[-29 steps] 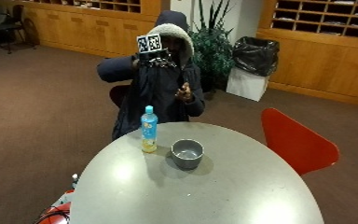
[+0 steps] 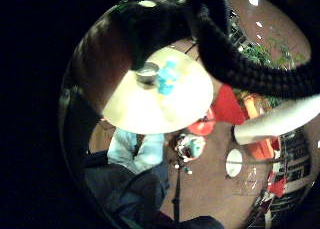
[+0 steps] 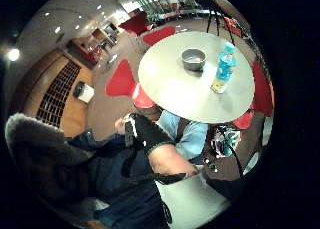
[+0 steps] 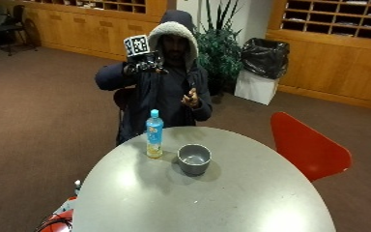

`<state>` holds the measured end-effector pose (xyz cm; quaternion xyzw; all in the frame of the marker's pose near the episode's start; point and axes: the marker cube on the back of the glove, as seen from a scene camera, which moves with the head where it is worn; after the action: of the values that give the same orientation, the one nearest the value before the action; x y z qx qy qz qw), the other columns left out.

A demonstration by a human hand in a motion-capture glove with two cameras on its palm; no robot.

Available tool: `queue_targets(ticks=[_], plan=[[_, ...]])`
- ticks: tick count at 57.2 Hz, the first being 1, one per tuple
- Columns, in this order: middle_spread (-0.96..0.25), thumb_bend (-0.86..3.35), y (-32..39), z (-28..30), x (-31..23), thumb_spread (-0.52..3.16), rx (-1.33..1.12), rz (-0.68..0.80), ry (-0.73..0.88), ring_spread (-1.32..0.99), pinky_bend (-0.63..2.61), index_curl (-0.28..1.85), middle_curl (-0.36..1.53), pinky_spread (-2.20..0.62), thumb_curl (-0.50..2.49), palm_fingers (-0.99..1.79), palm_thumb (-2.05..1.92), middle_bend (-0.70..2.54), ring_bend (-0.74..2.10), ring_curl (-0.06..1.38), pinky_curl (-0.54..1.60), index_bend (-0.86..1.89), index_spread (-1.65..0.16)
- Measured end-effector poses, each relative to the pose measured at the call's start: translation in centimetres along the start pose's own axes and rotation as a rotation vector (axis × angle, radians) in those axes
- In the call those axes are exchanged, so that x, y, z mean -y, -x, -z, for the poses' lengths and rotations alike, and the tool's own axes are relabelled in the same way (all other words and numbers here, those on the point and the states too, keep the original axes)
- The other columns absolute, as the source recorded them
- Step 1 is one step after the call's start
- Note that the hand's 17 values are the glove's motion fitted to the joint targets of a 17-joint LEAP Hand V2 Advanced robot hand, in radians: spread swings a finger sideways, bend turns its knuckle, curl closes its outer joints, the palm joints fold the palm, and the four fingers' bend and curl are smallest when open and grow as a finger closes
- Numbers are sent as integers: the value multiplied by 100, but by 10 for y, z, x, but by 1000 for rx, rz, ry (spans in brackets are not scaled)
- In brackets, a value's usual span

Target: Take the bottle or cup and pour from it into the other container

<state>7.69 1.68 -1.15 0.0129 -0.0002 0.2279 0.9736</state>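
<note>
The room is dim, lit by small lights in the ceiling. They make soft bright spots on the bench (image 4: 237, 203). The bottle (image 4: 154, 134) and cup (image 4: 193, 159) drop short, soft shadows. Both palm views bend hard near their dark edges and look blurry.

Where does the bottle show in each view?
Outside view: bottle upright on the round table, beside the grey cup.
Thumb side palm view: on the table, beside the cup.
Little finger side palm view: blue shape beside the cup.
Shared landmark: the table.
</note>
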Motion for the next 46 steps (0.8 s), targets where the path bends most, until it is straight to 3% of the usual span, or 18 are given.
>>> queue_targets(ticks=[2, 5, 9, 14, 19, 24, 31, 36, 39, 43, 46], plan=[[-2, -3, -17, -3, 6, 94, 6, 153, -29, 17, 36, 30, 23, 39, 25, 39, 35, 18, 17, 14, 27, 22, -39], [-2, -3, -34, -7, 12, 94, 18, 203, -41, 17, 36, 30, 24, 40, 26, 39, 35, 18, 17, 15, 28, 22, -39], [-2, -3, -56, -13, 21, 94, 40, 158, -37, 18, 37, 31, 24, 40, 27, 38, 35, 17, 17, 15, 29, 21, -39], [-1, -3, -73, -22, 28, 94, 61, -36, -34, 18, 37, 32, 25, 40, 28, 38, 35, 17, 18, 15, 30, 20, -40], [-1, -3, -94, -31, 40, 93, 99, -115, -16, 18, 37, 33, 25, 40, 29, 37, 35, 17, 18, 16, 30, 19, -40], [-2, -3, -114, -41, 42, 93, 135, -48, -20, 18, 38, 34, 26, 40, 29, 37, 35, 17, 17, 16, 31, 19, -40], [-1, -3, -133, -64, 60, 92, 188, -126, -73, 18, 39, 34, 26, 40, 30, 35, 34, 17, 17, 16, 32, 19, -40], [-1, -3, -154, -81, 60, 91, 252, 60, 14, 18, 40, 34, 27, 40, 30, 34, 34, 18, 18, 17, 33, 18, -40], [-1, -3, -156, -96, 67, 91, 308, -12, -11, 18, 40, 34, 27, 40, 31, 33, 34, 18, 18, 17, 34, 17, -40], [1, -3, -166, -121, 76, 90, 382, 78, -25, 18, 43, 33, 27, 40, 31, 31, 35, 17, 18, 18, 34, 16, -40], [1, -3, -167, -139, 84, 89, 437, 34, -59, 19, 44, 32, 27, 40, 32, 30, 36, 18, 19, 18, 35, 15, -39]])
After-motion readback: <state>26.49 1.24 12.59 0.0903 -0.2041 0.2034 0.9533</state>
